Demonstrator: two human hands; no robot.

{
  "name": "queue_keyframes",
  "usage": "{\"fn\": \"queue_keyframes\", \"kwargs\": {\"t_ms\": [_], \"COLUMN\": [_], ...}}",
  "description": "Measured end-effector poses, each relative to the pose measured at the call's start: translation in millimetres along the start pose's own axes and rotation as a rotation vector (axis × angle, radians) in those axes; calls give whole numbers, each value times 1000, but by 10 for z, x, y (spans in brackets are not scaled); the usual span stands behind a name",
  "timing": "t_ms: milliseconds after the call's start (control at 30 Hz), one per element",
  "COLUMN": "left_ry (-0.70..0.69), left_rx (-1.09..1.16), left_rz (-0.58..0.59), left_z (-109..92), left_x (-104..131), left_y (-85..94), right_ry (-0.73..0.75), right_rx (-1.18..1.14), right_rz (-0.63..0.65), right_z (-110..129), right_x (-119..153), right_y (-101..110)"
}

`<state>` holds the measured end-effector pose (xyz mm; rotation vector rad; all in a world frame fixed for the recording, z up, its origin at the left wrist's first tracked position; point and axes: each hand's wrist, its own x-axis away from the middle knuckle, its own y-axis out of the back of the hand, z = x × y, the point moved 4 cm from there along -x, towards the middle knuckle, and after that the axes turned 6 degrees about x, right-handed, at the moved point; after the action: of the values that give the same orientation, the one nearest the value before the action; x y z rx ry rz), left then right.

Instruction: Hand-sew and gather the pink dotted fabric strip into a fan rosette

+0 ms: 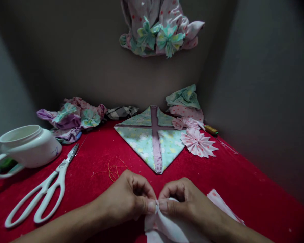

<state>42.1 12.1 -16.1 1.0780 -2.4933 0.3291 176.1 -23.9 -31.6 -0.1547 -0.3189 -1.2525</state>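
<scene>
A piece of white fabric with faint pink spots point(176, 224) hangs from my fingertips low in the middle of the view. My left hand point(131, 195) pinches its upper edge between thumb and forefinger. Right beside it, my right hand point(183, 199) pinches the same edge, the two thumbs almost touching. Any needle in my fingers is too small to make out. Loose orange thread point(114, 170) lies tangled just beyond my left hand. Farther ahead lies a mint floral fabric square point(142, 138) with a mauve cross of strips, one corner pointing at me.
White-handled scissors point(50, 189) and a white mug-like pot point(27, 145) stand left. Pleated pink fabric flowers point(199, 141) overlap the square's right side. Fabric bundles point(76, 114) line the back wall, where a flowered fabric piece point(157, 30) hangs. Another spotted strip point(224, 206) lies right on the red cloth point(255, 195).
</scene>
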Motion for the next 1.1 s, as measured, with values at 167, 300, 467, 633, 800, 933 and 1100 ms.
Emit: {"fn": "queue_keyframes", "kwargs": {"t_ms": [167, 300, 467, 633, 800, 933, 1100], "left_ry": [-39, -79, -611, -894, -1086, -796, -218], "left_rx": [63, 11, -528, -831, -834, -265, 244], "left_rz": [-35, -37, -261, -134, -152, -16, -222], "left_z": [-11, -24, -252, -180, -152, -188, -180], "left_x": [-30, -1, 179, 181, 182, 231, 130], "left_y": [-1, -23, 0, -174, -293, -247, 39], "right_ry": [-19, 24, 52, 55, 85, 65, 4], "right_rx": [-194, -185, -151, -13, 57, 145, 197], "right_rz": [-20, 0, -35, -38, -59, -115, -83], "right_z": [-46, -86, -96, -4, 25, -2, -39], "right_x": [-50, -66, -87, -59, -18, -14, -14], "right_y": [36, 13, 13, -21, -69, -52, -31]}}
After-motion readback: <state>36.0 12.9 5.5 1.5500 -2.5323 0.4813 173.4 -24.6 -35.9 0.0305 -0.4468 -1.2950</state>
